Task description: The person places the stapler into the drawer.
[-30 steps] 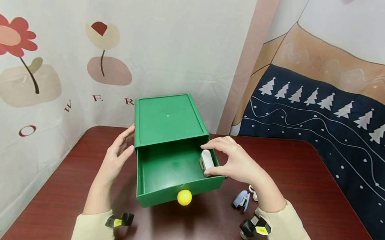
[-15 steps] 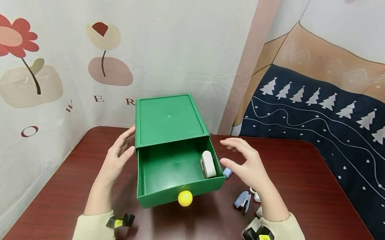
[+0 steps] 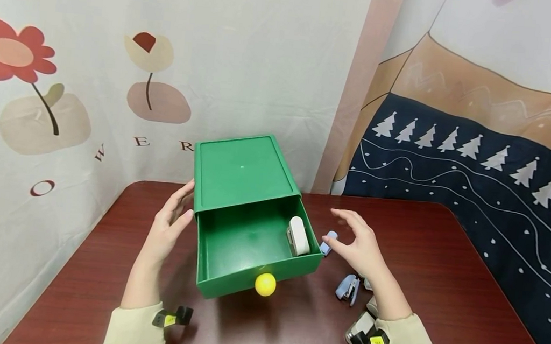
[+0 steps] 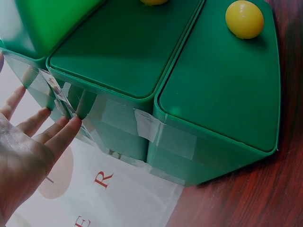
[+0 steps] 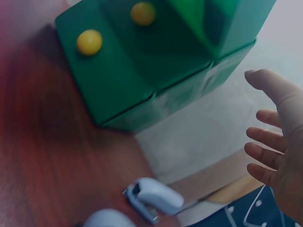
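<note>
A green drawer unit (image 3: 243, 172) stands on the table with its top drawer (image 3: 231, 244) pulled out by a yellow knob (image 3: 265, 284). Inside that drawer, along the right wall, lies a white stapler (image 3: 299, 236). My left hand (image 3: 166, 228) is at the unit's left side; the left wrist view shows its extended fingertips (image 4: 75, 124) right at the taped side wall. To the right of the drawer my right hand (image 3: 359, 243) hovers with fingers spread and nothing between them. A blue stapler (image 5: 156, 196) is below it in the right wrist view.
Another blue stapler (image 3: 347, 289) and a grey-white stapler (image 3: 361, 327) lie on the dark red table (image 3: 77, 286) near my right forearm. Two more shut drawers with yellow knobs (image 4: 244, 19) sit under the open one. A printed curtain (image 3: 265, 58) hangs behind.
My right hand has let go of the white stapler inside the drawer and moved out to the right, over the table. The left hand has stayed at the unit's side.
</note>
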`<state>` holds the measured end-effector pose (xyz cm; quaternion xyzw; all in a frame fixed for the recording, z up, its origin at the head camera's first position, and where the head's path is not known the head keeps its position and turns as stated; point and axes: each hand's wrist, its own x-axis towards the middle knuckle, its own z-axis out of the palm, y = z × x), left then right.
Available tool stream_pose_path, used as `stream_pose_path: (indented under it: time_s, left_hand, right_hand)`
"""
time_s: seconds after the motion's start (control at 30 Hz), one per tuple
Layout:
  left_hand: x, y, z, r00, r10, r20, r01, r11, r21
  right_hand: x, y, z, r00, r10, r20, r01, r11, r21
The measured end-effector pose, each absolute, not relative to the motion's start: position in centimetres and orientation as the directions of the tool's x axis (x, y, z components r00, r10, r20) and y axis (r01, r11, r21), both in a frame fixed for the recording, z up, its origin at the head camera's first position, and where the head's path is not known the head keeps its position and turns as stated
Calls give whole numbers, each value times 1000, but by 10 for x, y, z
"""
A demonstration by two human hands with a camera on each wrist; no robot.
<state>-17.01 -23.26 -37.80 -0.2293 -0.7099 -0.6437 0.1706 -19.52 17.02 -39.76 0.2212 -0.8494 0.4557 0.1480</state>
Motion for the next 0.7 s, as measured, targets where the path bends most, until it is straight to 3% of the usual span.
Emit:
stream_pose_path:
  time_s: [0.7]
  left_hand:
    - [-170,-231,-379,-847,93,523,530,68,845]
  right_hand:
    - [-221,182,-445,-948,-243,207,-318,652,-688]
